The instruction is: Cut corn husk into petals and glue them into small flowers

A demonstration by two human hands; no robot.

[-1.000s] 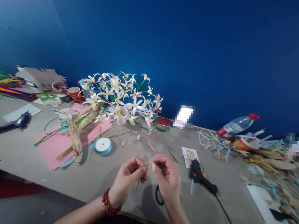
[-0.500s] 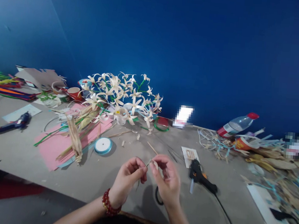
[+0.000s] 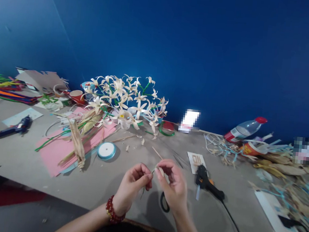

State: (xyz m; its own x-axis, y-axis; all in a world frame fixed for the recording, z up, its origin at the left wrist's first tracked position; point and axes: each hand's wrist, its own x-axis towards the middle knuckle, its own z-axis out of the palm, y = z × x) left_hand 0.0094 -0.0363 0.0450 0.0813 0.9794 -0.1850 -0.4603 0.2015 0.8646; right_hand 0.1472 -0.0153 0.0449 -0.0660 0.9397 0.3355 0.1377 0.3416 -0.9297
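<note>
My left hand point(image 3: 135, 181), with a red bead bracelet on its wrist, pinches a thin greenish stem point(image 3: 143, 192) whose lower end hangs below the fingers. Close beside it, my right hand point(image 3: 173, 185) is closed on a small pale piece point(image 3: 161, 170) at the stem's upper end. Fingers partly hide where the two meet. Both hands are above the grey table, near its front edge. A black loop handle point(image 3: 164, 202) shows on the table beneath my right hand.
White flowers point(image 3: 123, 98) stand by the blue wall. A ribbon roll point(image 3: 106, 150) and pink paper point(image 3: 53, 157) lie left of my hands. To the right are a black glue gun point(image 3: 208, 183), a bottle point(image 3: 243, 130) and dry husks point(image 3: 289, 160). A blue glue gun point(image 3: 13, 129) lies far left.
My right hand has shifted very slightly, and a bit more of the black loop shows beneath it. Both hands keep their pinch.
</note>
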